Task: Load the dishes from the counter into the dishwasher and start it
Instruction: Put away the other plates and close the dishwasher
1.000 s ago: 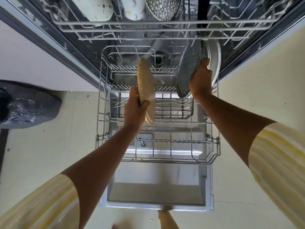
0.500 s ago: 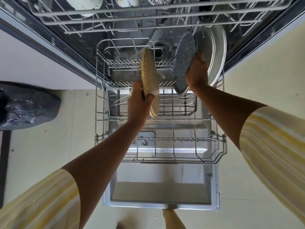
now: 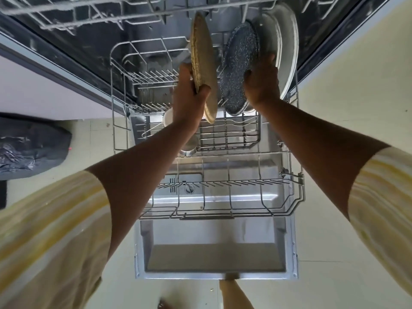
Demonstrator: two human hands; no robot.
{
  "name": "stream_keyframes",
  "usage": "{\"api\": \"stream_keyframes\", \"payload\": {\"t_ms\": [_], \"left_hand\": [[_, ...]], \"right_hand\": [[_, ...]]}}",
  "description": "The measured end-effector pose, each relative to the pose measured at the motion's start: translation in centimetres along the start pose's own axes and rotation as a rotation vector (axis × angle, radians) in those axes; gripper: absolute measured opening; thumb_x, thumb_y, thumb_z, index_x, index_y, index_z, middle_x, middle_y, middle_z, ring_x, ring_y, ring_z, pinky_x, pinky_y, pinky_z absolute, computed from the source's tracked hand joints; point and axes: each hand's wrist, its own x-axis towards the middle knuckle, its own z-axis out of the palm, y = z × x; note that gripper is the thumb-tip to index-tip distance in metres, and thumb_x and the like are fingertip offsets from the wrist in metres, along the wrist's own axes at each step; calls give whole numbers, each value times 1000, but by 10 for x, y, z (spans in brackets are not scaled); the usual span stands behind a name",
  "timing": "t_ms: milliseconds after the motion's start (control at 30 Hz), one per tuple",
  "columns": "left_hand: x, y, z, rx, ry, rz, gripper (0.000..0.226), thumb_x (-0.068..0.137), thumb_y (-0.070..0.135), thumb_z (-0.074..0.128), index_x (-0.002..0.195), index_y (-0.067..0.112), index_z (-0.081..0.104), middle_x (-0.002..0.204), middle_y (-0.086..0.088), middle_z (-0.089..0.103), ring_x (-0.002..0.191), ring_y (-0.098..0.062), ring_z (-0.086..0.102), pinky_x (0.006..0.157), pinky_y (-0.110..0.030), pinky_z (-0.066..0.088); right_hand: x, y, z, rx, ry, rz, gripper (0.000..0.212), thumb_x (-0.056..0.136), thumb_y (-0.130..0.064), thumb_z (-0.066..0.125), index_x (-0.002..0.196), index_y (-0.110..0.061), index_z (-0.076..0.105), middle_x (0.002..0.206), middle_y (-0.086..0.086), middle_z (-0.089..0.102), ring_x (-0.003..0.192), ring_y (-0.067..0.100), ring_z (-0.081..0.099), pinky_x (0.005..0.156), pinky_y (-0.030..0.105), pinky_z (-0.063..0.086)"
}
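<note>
Racking plates: left hand (image 3: pixel 190 94) pinches tan plate (image 3: pixel 204 70), right hand (image 3: pixel 262 82) grips speckled plate (image 3: pixel 239 70); next, judged, seat each upright between lower rack (image 3: pixel 296 197) tines.

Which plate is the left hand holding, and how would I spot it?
Find the pulled-out lower rack of the open dishwasher. Above its far end the left hand grips a tan woven-looking plate on edge. The speckled dark plate beside it and the pale plates beyond are smooth.
</note>
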Motion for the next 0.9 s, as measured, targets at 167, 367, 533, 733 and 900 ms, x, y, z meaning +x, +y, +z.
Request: {"api": "stream_keyframes", "payload": {"t_ms": [167,367,533,733,900], "left_hand": [[15,4,18,79,25,41,39,84,0,50,121,1,39,101,-1,58,82,-18,59,71,-33,56],[28,8,40,188,27,74,39,85,0,50,122,2,39,97,3,56,81,-16,58,67,-28,54],[32,9,62,309,31,110,41,87,0,51,126,2,39,111,-12,62,94,-27,62,77,-37,52],[27,5,83,424,-21,148,52,88,1,48,137,6,32,109,-18,65,97,-33,62,80,-34,49],[19,6,81,453,-37,189,47,88,2,47,133,3,34,101,-19,66,89,-35,63,75,-37,49]], "right_hand": [[-14,24,-6,-189,20,-318,54,94,0,45,142,7,21,130,25,48,105,31,58,83,10,30],[-21,39,-15,-240,-133,-410,66,92,6,45,147,1,9,145,25,35,104,27,62,77,14,42],[-21,38,-23,-284,-231,-451,69,88,14,41,148,-1,9,155,21,11,119,36,53,93,29,45],[-22,40,-24,-344,-289,-431,71,86,16,35,148,0,3,156,21,1,128,36,43,96,24,36],[-22,39,-21,-330,-311,-406,72,86,16,36,147,2,2,155,22,-1,122,39,48,91,30,40]]}}
